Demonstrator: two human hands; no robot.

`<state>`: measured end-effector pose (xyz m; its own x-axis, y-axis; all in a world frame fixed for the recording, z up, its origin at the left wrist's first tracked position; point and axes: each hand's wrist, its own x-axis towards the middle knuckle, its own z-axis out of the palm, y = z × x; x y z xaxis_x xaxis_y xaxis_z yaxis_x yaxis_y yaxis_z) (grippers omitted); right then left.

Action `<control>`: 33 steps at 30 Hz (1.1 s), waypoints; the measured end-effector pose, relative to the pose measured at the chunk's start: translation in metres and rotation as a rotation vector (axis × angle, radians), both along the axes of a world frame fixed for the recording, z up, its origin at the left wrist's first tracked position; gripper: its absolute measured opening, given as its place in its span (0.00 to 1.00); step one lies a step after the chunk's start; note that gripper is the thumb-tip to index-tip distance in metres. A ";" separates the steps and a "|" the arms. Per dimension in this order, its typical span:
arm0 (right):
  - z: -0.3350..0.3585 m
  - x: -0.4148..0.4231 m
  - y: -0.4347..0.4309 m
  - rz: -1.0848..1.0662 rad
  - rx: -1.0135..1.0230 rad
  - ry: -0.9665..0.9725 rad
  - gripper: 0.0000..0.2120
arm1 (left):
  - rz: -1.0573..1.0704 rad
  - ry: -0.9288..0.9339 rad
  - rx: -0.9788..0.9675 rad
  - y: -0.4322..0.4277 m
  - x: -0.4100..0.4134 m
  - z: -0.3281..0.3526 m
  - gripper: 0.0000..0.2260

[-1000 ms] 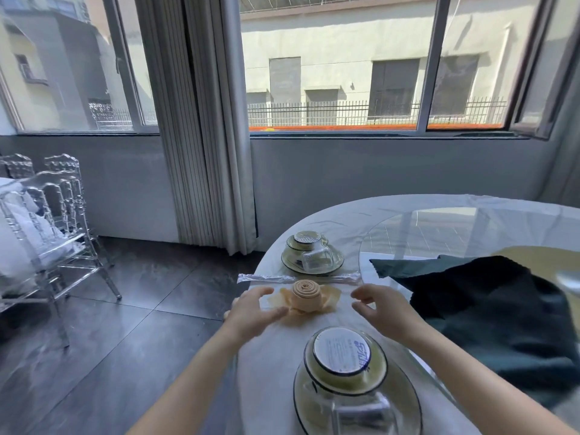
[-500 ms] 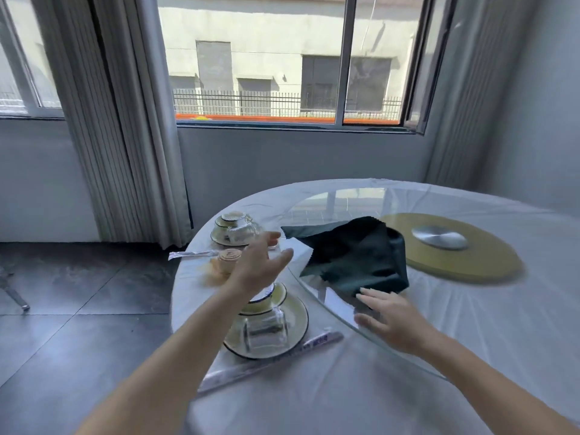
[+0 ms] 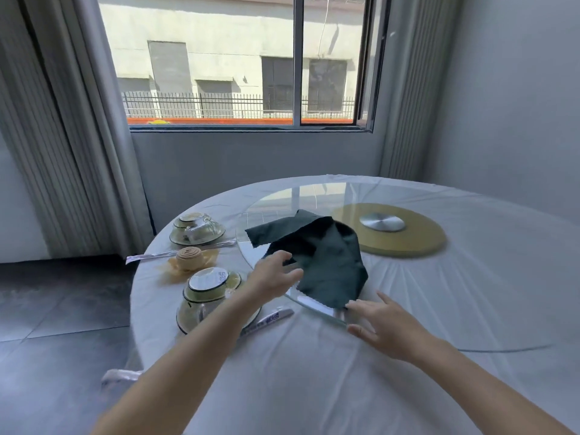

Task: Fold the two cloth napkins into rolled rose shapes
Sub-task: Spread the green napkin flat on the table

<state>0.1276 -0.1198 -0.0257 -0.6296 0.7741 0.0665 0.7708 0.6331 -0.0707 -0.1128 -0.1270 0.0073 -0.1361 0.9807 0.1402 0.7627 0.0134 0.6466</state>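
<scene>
A beige napkin point(image 3: 188, 258), rolled into a rose shape, stands on the white tablecloth between two place settings. A dark green napkin point(image 3: 326, 259) lies crumpled and unfolded on the glass turntable point(image 3: 323, 310). My left hand point(image 3: 273, 279) hovers at the green napkin's left edge with fingers loosely spread, holding nothing. My right hand point(image 3: 381, 321) lies low by the napkin's near corner at the glass rim, fingers straight; whether it touches the cloth is unclear.
Two plate settings with upturned cups and glasses point(image 3: 197, 229) point(image 3: 211, 293) stand near the table's left edge, each with wrapped chopsticks point(image 3: 266, 320) beside it. A gold disc with a metal hub point(image 3: 389, 229) sits under the glass. Curtains and a window lie beyond.
Both hands left the beige rose and came right to the green napkin. My view swung right; the left hand dropped from above the settings to the napkin's edge.
</scene>
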 end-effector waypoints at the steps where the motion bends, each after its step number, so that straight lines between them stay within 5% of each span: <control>1: 0.000 0.002 -0.002 -0.007 0.005 -0.006 0.24 | -0.018 0.037 -0.020 0.000 0.007 -0.005 0.23; 10: -0.010 0.017 -0.001 -0.018 0.117 -0.006 0.26 | -0.272 0.507 0.057 -0.007 0.049 -0.058 0.16; 14: -0.031 0.011 0.004 -0.083 0.318 0.142 0.21 | -0.308 0.229 0.118 -0.003 0.046 -0.047 0.15; 18: -0.043 -0.012 0.006 -0.154 0.375 0.181 0.34 | -0.153 0.010 0.126 0.007 0.020 -0.026 0.15; 23: -0.049 -0.035 0.010 -0.080 0.312 0.271 0.37 | -0.100 -0.022 0.094 0.007 -0.001 -0.026 0.14; 25: -0.053 -0.035 0.010 -0.037 0.403 0.316 0.33 | -0.083 -0.013 0.103 0.005 -0.004 -0.028 0.15; 28: -0.055 -0.023 0.007 0.019 0.483 0.456 0.14 | -0.044 0.039 0.157 0.005 -0.008 -0.025 0.18; 33: -0.038 0.011 0.006 -0.086 0.254 0.802 0.04 | -0.006 0.045 0.213 0.012 -0.008 -0.013 0.25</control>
